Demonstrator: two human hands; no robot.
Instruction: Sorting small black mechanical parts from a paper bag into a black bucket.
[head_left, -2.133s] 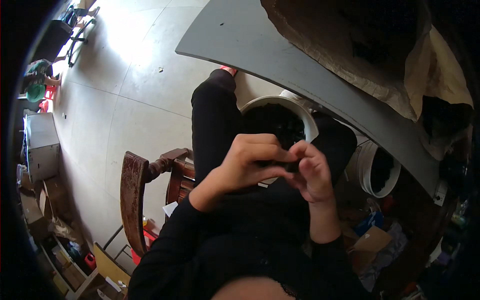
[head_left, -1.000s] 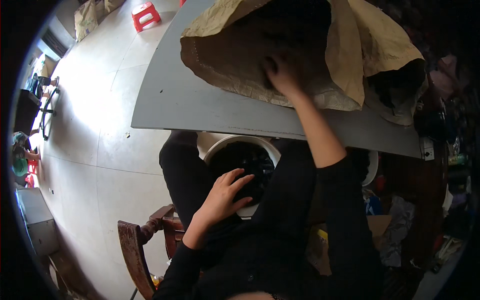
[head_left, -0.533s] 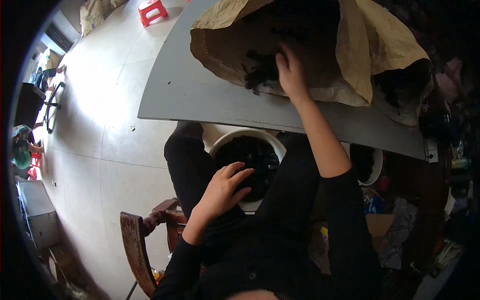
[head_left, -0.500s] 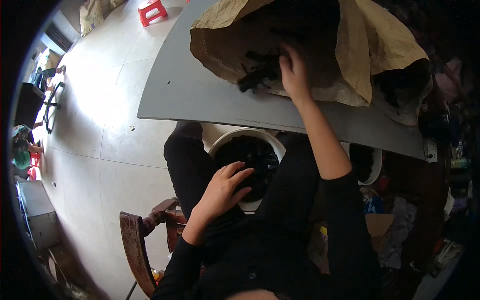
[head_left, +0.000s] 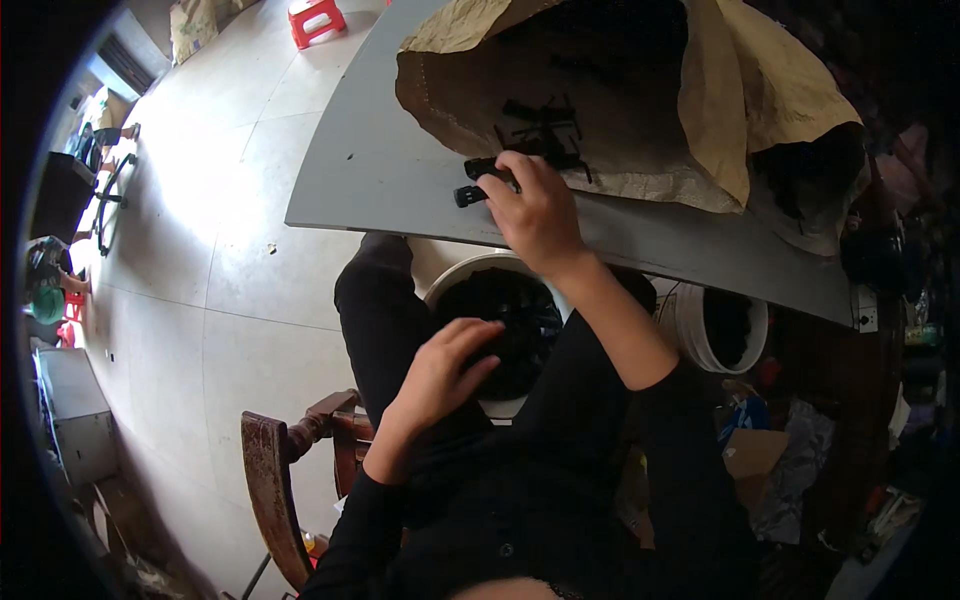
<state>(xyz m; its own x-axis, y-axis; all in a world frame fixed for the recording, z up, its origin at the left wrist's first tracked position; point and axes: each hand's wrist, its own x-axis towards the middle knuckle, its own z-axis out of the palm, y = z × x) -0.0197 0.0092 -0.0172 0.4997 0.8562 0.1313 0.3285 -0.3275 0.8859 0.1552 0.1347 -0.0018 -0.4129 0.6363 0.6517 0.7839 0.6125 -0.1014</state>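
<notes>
My right hand (head_left: 538,215) is at the mouth of a brown paper sack (head_left: 722,120) lying on a grey table. Its thumb and fingers close around a small black cylindrical part (head_left: 468,196), whose blunt end sticks out to the left. Another black part lies right beside it, partly under the fingers. Several thin, branching black pieces (head_left: 545,135) are spread on the sack's lower lip. My left hand (head_left: 437,372), fingers apart and with no item visible in it, hovers over a white bucket (head_left: 462,268) of dark pieces between my legs.
The grey tabletop (head_left: 350,190) ends in a straight edge just above my knees. A second white bucket (head_left: 757,335) with dark contents stands under it at right. A wooden chair (head_left: 268,490) is at lower left, and a red stool (head_left: 316,20) is on the floor far off.
My right hand has come out of the sack toward the table's near edge and now grips a black part. Black pieces lie on the sack's lip. My left hand stays over the bucket.
</notes>
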